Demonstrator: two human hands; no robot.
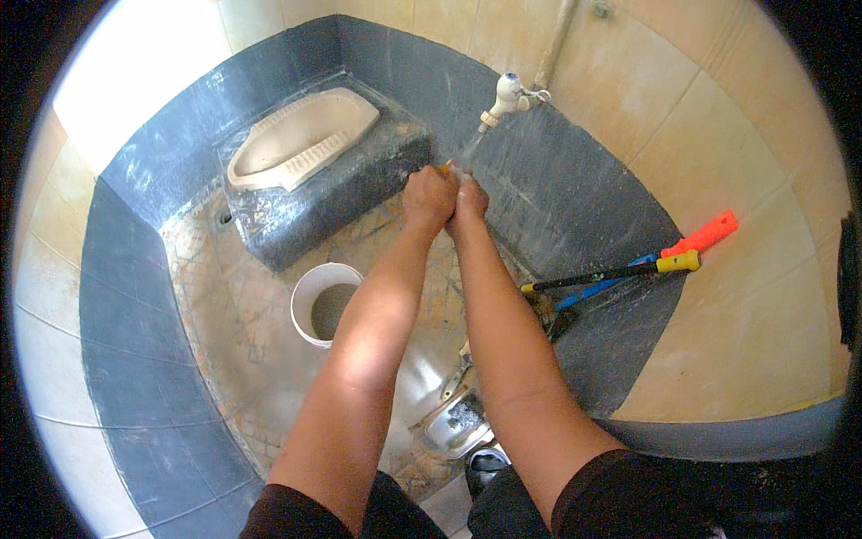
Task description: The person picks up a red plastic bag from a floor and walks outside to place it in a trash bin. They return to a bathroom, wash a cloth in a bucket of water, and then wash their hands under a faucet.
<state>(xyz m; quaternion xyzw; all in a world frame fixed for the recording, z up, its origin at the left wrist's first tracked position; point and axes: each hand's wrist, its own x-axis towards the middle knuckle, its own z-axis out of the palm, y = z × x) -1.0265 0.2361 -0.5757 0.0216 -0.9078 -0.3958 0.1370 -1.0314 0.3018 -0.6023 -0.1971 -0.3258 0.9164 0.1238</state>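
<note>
Water (470, 148) sprays from a cream wall tap (505, 101) onto my two hands, which are held close together just below its spout. My left hand (431, 196) is closed, its knuckles up. Pressed against its side is my right hand (469, 199), also curled closed. A small yellow-orange bit and something pale show at the fingertips between them, too small and wet to name. Most of the fingers are hidden behind the backs of the hands.
A squat toilet pan (355, 110) sits on a raised dark-tiled step at left. A white bucket (301, 310) with greyish contents stands on the floor. Long tools with orange (705, 235) and yellow (679, 261) handle ends lean at right. A shiny metal container (456, 429) lies near my shoe (488, 467).
</note>
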